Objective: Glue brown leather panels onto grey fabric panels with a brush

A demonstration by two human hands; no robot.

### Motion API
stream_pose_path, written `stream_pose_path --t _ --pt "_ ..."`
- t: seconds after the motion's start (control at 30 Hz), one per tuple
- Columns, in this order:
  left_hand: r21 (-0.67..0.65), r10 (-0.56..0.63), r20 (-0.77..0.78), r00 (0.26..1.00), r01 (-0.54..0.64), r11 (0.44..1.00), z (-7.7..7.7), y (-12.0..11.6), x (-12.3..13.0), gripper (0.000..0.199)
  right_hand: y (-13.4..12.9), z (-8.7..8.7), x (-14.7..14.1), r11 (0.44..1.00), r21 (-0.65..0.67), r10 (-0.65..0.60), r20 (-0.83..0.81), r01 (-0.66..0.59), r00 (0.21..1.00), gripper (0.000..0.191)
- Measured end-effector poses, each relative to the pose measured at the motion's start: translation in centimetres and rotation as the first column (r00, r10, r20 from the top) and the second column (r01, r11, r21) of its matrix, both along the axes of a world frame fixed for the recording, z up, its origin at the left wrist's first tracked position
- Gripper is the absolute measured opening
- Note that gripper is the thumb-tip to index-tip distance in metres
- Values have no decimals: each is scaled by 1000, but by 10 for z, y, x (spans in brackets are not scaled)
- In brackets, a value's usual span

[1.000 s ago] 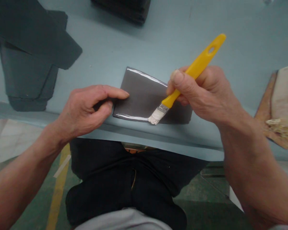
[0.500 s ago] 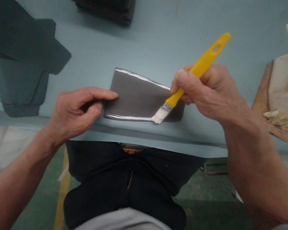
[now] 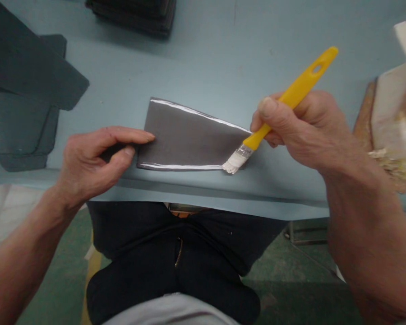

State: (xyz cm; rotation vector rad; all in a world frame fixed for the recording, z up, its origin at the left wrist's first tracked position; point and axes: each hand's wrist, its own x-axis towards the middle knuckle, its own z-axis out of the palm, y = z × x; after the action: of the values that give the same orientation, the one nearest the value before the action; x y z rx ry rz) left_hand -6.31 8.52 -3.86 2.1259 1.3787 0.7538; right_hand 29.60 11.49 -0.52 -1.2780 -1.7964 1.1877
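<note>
The right hand (image 3: 301, 128) grips a yellow-handled flat paintbrush (image 3: 299, 88) between thumb and fingers; most of those fingers are hidden behind the handle and thumb. The white-coated bristles (image 3: 235, 162) touch the lower edge of a dark gray rectangular panel (image 3: 189, 137), which lies on the pale blue tabletop (image 3: 216, 63) between the two hands. The brush and right hand cover part of the panel's right end. White lines of a wet-looking coating run along its upper and lower long edges.

The left hand (image 3: 94, 158) grasps nothing visible: its index finger reaches onto the panel's left edge, the thumb stands apart below it, and the other fingers are out of sight.

The pile of dark flat pieces (image 3: 23, 63) at left and the black stack (image 3: 135, 16) at the top are both cut off by the frame. At right, a blurred whitish object (image 3: 387, 101) beside a brown board (image 3: 363, 115) also runs out of view; whether it is a container, and what it might hold, cannot be told. Clumpy, yellowish-white residue (image 3: 394, 162) sits below it, partly behind the right forearm.
</note>
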Motion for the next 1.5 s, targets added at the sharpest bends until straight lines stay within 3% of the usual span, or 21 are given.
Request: stream_pose_path --t 0.23,0.63,0.83,0.97,1.2,1.4,1.5 --pt "5 23 -6 1000 -23 1000 0 0 0 33 -2 -3 12 999 3 -47 -2 47 999 56" --pt "8 55 19 998 -55 998 -4 -1 -3 39 -5 0 29 998 -16 -63 57 64 996 54" --pt "-41 99 5 995 -99 994 4 -5 4 31 -7 11 41 993 -10 -115 113 117 987 50" --pt "-27 78 -3 997 -79 997 0 -3 1 28 -9 23 41 979 30 -204 93 202 975 46" --pt "-44 -112 93 989 117 992 -4 5 -4 33 -14 26 -1 951 126 -290 35 283 956 42" --pt "-87 -120 150 981 134 987 -6 6 -4 46 -6 17 -70 983 89 -146 -156 161 977 44" --pt "-81 -105 204 973 124 989 -7 6 -3 49 -5 14 -98 989 95 -93 -163 110 982 45"
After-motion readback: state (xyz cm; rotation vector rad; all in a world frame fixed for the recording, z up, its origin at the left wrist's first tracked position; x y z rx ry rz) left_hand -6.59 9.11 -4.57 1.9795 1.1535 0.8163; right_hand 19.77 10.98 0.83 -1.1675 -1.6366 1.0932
